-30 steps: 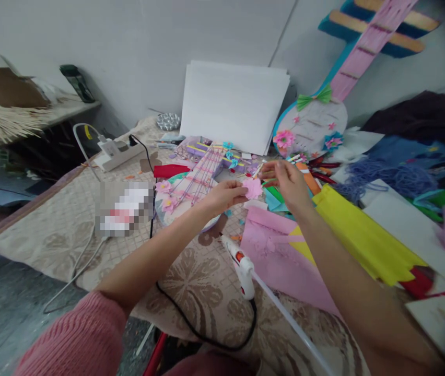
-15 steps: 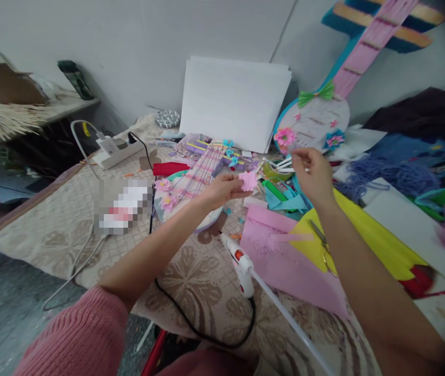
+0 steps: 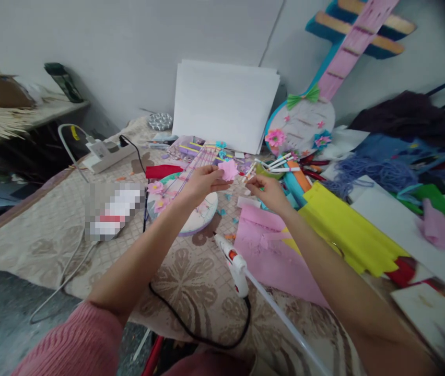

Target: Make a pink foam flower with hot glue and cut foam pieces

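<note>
My left hand (image 3: 202, 183) pinches a pink paper flower (image 3: 229, 170) with ruffled petals at its fingertips. To the right of the flower, my right hand (image 3: 268, 191) has its thumb and fingers pressed together. What it holds, if anything, is too small to make out near the pale sticks. Beneath my left hand lies a small round-bodied model string instrument (image 3: 203, 213) with pink flowers and purple strings, partly covered by the hand. Closer to me, a white hot glue gun (image 3: 235, 265) rests on the patterned cloth, a long clear glue stick in its back.
Pink crepe paper (image 3: 259, 261) and yellow paper (image 3: 348, 227) lie on the right. A large model lute (image 3: 301, 128) and white boards (image 3: 224, 104) lean against the wall. A power strip (image 3: 108, 156) stands at left. The glue gun's black cord (image 3: 191, 331) loops near the front edge.
My right hand has come down and left, closer to the pink flower. My left hand still holds the flower. The whole view has shifted slightly.
</note>
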The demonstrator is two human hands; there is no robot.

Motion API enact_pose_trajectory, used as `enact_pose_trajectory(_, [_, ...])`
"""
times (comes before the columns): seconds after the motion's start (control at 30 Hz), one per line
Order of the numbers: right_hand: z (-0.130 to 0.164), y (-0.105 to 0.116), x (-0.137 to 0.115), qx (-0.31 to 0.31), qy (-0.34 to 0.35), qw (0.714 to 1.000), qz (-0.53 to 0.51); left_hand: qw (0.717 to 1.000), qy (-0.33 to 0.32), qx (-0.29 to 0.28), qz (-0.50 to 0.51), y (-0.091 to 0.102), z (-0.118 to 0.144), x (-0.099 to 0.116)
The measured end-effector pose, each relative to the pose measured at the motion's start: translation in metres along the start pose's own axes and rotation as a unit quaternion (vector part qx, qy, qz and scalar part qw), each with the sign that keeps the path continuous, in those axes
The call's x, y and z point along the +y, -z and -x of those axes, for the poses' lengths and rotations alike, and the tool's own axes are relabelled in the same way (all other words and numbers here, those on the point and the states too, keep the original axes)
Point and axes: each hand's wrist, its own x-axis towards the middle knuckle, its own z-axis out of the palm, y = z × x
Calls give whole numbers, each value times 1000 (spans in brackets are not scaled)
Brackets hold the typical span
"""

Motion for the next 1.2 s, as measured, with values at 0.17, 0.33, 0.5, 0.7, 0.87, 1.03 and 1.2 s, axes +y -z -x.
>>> enact_pose_trajectory(0.17, [6,9,-5,62,80,992,76,999,-13,4,-39,0,4,-9])
enact_pose_trajectory(0.33, [23,-3,-17,39,-22,986,-160,997,11,12,-71,-12,12,-24])
enact_pose_trajectory(0.5, [35,-19,-18,19,-88,947,-310,996,40,-17,-73,-18,22,-26])
enact_pose_trajectory(0.7, [35,-18,-15,10,-86,947,-310,986,17,-28,-164,-13,26,-23])
enact_pose_trajectory(0.87, [40,-14,-22,-6,-63,955,-289,983,38,-40,-174,-9,26,-25])
enact_pose_trajectory(1.03, [78,1,-30,82,-62,963,-248,985,51,-31,-161,-5,27,-24])
enact_pose_trajectory(1.2, [158,13,-41,-8,-103,984,-144,986,63,-43,-152,-1,31,-25])
